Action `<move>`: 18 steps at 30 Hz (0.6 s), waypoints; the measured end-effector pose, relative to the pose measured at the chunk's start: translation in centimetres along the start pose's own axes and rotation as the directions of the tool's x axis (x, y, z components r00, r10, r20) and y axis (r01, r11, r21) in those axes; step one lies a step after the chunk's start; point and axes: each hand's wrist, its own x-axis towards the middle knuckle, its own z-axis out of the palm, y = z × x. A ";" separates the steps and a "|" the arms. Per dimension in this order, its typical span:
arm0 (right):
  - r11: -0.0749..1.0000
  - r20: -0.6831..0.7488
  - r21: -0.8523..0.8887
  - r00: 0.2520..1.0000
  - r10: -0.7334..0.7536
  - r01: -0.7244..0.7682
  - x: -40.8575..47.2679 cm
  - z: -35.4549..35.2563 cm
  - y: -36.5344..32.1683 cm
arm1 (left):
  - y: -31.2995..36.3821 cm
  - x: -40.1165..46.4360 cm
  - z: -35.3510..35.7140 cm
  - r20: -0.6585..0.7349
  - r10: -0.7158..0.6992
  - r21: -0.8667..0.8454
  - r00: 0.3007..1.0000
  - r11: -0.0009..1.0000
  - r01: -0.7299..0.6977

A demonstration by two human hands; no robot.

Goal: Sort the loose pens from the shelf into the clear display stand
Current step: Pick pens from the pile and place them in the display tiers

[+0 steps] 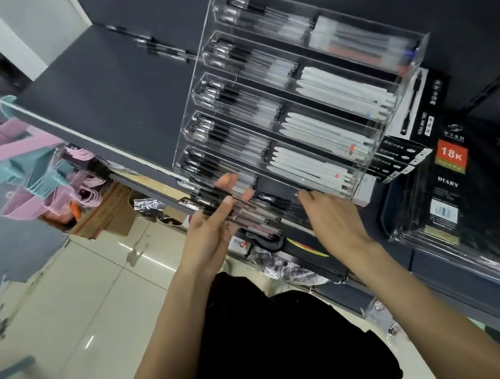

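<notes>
Bundle of pens (242, 213): black-capped, clear-barrelled, several laid parallel, long axis running from 10 o'clock to 4 o'clock. Left hand (212, 230) holds it just outside the lowest row of the clear display stand (218, 10), thumb on top, fingers curled beneath; grip pinches the bundle. The open slot lies at 1 o'clock from that grip, touching distance. Right hand (337, 222) sits at 3 o'clock of the bundle, fingers loosely spread, fingertips at the stand's lower front edge; it holds nothing visible. Left hand is the nearer. Judgement: bundle must swing into line with the row before sliding in. Stand rows above already carry black pens at left, white pens (337, 90) at right. More loose pens (158, 48) lie on the dark shelf (93, 92) at 11 o'clock, well apart. Image blurred
</notes>
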 end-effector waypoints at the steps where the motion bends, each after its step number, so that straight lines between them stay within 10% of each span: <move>1: 1.000 0.010 -0.003 1.000 0.003 -0.003 0.3 0.0 0.0 | -0.1 -0.1 -0.1 0.007 0.001 -0.004 1.000 1.000 -0.001; 11: 1.000 0.080 -0.001 0.997 -0.017 0.018 0.6 -0.1 0.3 | -0.2 -0.2 -1.5 -0.019 -0.018 -0.077 1.000 0.997 0.016; 15: 0.792 -0.097 0.610 0.994 0.045 0.024 -0.5 -2.8 -1.7 | -0.1 -0.2 -0.9 0.025 -0.019 -0.045 1.000 0.999 0.020; 18: 0.673 -0.077 0.738 0.997 0.010 0.050 -0.5 -3.3 -3.7 | -0.3 -0.1 0.0 0.086 -0.019 -0.018 0.996 1.000 0.021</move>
